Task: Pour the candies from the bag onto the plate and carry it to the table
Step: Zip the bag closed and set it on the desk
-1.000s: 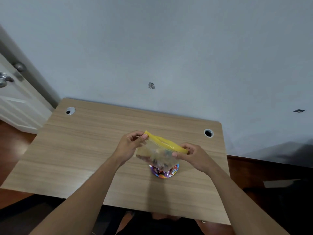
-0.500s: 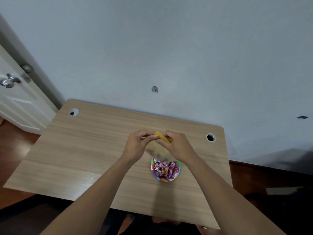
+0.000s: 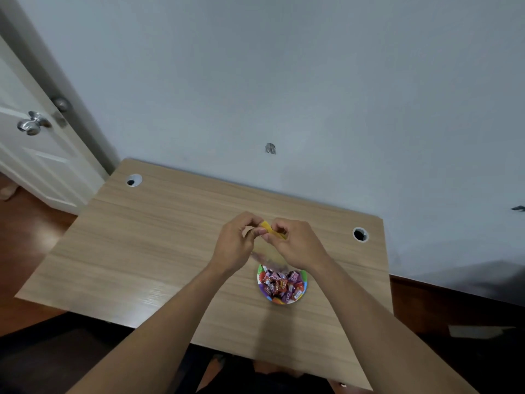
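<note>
Pinching the yellow zip strip of the bag (image 3: 272, 231) between them, the left hand (image 3: 233, 245) and the right hand (image 3: 298, 245) meet above the wooden desk (image 3: 147, 245), fingertips of each closed on the strip from either side. The bag's clear body hangs down blurred and faint, its lower edge just over the plate (image 3: 304, 275), which sits on the desk heaped with wrapped candies (image 3: 279, 284).

Judged from this, the pouring looks done and the plate has yet to be lifted. The heap rises to the rim, so a tilted or hurried lift could send sweets rolling off the small plate; the dangling bag could also brush the pile and knock some out as it is taken away.

Whether any candy remains inside the bag cannot be told, since the plastic is smeared and nearly see-through. The strip's far end is hidden behind the right fingers (image 3: 279, 228), and the destination table is not in view, only a door (image 3: 25, 155) at the left
</note>
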`<state>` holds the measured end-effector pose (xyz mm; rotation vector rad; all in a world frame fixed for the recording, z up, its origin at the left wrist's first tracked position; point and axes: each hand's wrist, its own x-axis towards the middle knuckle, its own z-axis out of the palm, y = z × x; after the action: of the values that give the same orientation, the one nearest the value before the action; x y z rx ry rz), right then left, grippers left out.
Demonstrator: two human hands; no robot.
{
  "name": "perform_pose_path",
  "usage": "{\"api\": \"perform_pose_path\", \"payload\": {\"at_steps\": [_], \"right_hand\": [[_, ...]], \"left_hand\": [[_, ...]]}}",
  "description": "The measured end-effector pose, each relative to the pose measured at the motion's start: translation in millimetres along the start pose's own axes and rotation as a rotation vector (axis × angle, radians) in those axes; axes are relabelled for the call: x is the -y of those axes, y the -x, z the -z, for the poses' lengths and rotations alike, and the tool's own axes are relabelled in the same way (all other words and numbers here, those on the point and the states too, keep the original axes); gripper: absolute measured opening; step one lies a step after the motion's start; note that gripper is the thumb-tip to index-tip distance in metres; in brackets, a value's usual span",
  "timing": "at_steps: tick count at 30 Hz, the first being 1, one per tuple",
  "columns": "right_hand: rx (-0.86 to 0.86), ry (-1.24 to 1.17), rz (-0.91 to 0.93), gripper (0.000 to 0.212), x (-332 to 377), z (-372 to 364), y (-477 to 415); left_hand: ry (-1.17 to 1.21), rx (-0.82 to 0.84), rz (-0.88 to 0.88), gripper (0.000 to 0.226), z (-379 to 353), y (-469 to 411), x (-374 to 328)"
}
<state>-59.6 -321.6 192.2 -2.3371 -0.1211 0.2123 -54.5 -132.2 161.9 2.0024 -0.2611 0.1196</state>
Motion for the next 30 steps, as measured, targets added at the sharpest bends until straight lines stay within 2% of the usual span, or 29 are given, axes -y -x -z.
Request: {"api": "perform_pose_path", "payload": {"at_steps": [7, 13, 15, 18, 30], "right_hand": [[0.002, 0.039, 0.024, 0.035, 5.1, 3.3, -2.9], [-0.013, 0.14, 0.08, 0.046, -3.5, 4.9, -5.4], [-0.009, 0.16, 0.09, 0.044, -6.4, 5.5, -7.8], [-0.008, 0.19, 0.089, 0.038, -9.7, 6.6, -11.5], [-0.025, 0.266, 0.125, 0.04, -25.7, 15.6, -7.4]], "left_hand": [[-0.054, 0.015, -0.021, 0.008, 6.3, -3.5, -4.0], [-0.017, 0.013, 0.035, 0.01, 16.1, -6.8, -1.4], [-0.017, 0.01, 0.048, 0.011, 19.6, -7.6, -0.1], [-0.006, -0.007, 0.073, 0.011, 27.5, -10.0, 1.8], [0.034, -0.114, 0.18, 0.013, 66.8, -14.9, 14.7]]}}
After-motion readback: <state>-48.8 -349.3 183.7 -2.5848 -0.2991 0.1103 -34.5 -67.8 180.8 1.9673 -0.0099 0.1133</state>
